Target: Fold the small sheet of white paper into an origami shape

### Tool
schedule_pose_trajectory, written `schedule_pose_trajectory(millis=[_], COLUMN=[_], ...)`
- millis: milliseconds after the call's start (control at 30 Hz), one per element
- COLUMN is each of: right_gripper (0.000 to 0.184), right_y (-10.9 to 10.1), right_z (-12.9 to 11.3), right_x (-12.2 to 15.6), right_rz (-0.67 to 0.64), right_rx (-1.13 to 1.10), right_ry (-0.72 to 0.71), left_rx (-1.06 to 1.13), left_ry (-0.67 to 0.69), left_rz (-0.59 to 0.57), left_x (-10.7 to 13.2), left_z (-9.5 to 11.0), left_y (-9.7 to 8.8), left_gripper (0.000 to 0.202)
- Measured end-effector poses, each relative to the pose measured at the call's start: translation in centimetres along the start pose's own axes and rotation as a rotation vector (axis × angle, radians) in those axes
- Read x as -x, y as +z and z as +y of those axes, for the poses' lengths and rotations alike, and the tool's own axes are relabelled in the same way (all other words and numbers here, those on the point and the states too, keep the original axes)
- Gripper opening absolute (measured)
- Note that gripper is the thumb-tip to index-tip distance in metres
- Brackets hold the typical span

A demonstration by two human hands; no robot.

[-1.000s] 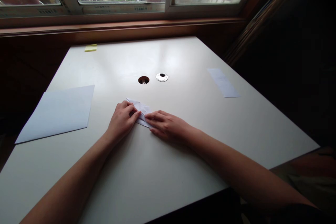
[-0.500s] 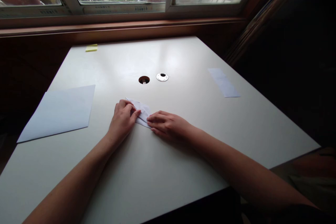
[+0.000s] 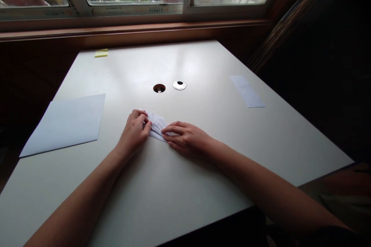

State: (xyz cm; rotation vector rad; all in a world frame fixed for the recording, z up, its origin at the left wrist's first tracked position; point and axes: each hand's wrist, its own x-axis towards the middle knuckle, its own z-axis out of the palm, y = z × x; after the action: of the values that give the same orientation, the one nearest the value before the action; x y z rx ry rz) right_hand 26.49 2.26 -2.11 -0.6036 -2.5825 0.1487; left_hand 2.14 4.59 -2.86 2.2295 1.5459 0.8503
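A small folded piece of white paper (image 3: pixel 157 122) lies on the white table (image 3: pixel 203 185), between my two hands. My left hand (image 3: pixel 136 126) grips its left end, with the thumb and fingers closed on the edge. On the right end rests my right hand (image 3: pixel 185 136), its fingers bent and their tips pressing the paper near its lower corner. Crease lines and a slightly raised flap show in the middle of the paper. Both ends are partly hidden under the fingers.
A stack of white sheets (image 3: pixel 66 125) lies at the table's left edge. A paper strip (image 3: pixel 247 90) is on the right, a yellow sticky pad (image 3: pixel 101 53) at the back left. A round hole (image 3: pixel 159 88) and its metal ring cover (image 3: pixel 179 85) sit beyond my hands.
My left thumb has drawn back a little to the left along the paper. My right fingers have shifted slightly and spread a bit. The other things have stayed put.
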Motion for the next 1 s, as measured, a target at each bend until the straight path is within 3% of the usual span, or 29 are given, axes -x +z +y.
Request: schedule_pose_trajectory(millis=[333, 533, 700, 1000], right_gripper=[0.028, 0.028, 0.028, 0.03], right_y=[0.5, 0.4, 0.1, -0.4], right_z=[0.2, 0.0, 0.2, 1.9], right_x=[0.4, 0.5, 0.6, 1.4], right_rz=[-0.018, -0.021, 0.003, 0.011], right_rx=[0.017, 0.049, 0.07, 0.049], right_ry=[0.028, 0.055, 0.088, 0.15], left_rx=[0.014, 0.024, -0.047, -0.159], left_ry=[-0.024, 0.005, 0.13, 0.287], left_rz=[-0.026, 0.109, 0.201, -0.043], left_x=[0.1, 0.2, 0.3, 0.6], left_z=[-0.2, -0.2, 0.2, 0.3], left_y=[0.1, -0.4, -1.0, -0.4], left_gripper=[0.012, 0.018, 0.017, 0.029])
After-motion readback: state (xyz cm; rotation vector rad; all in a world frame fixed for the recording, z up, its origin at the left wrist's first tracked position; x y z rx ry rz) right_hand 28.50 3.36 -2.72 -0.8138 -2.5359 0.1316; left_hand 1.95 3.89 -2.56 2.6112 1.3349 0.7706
